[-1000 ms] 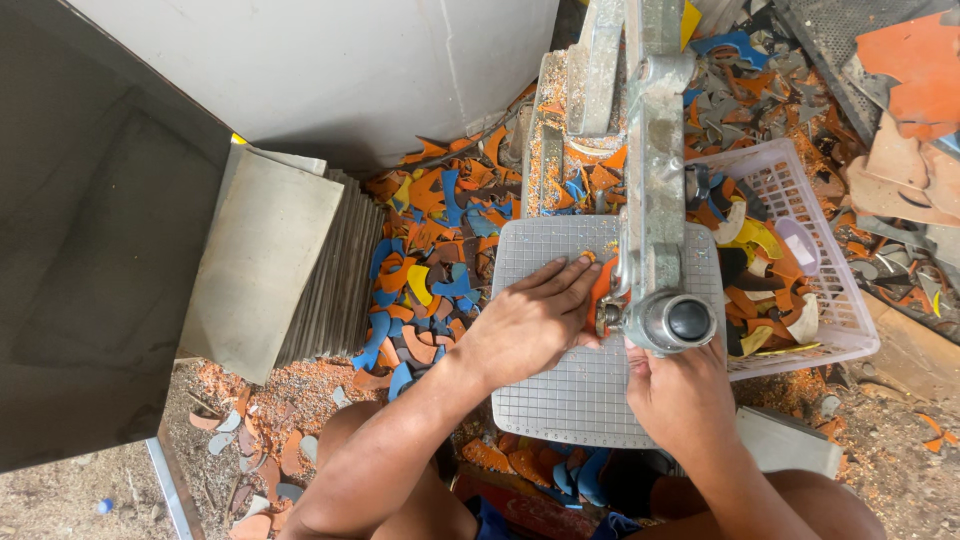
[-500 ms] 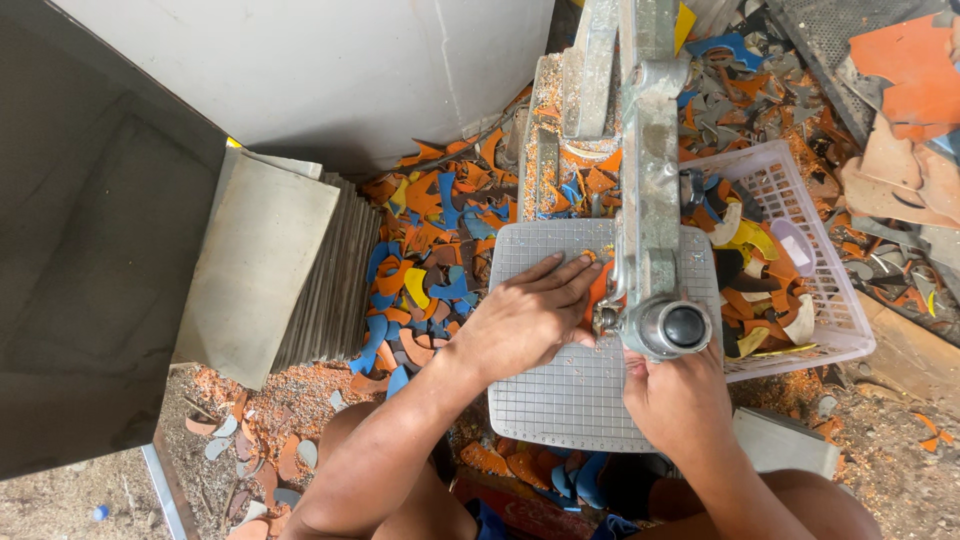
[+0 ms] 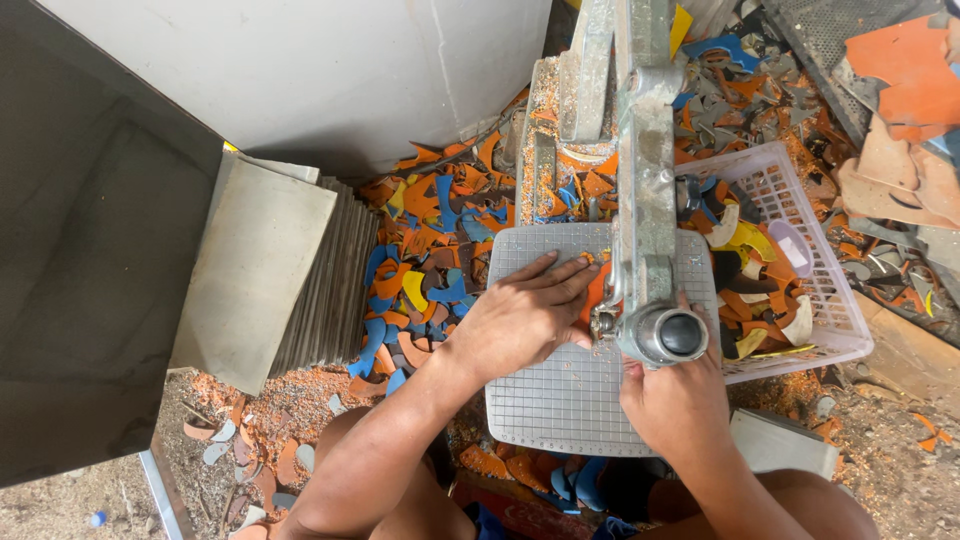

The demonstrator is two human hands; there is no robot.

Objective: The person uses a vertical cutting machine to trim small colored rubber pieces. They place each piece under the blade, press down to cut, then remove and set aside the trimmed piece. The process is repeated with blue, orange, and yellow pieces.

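Grey saw machine [image 3: 645,200] arm overhangs gridded work plate [image 3: 560,400]. Right of the plate: white basket [image 3: 820,270] of coloured offcuts. Left: stacked grey sheets [image 3: 260,270]. Left hand [image 3: 525,315] presses flat, fingers extended, on orange piece [image 3: 592,295] at the blade. Right hand [image 3: 675,400] partly hidden below; grip indeterminate.

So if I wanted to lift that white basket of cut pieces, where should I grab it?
Probably by the white plastic basket's far right rim, coming from the right. The lattice wall there is bare, so fingers can hook over its edge. Its near left side is crowded: the grey machine arm crosses it and the right hand sits close by.
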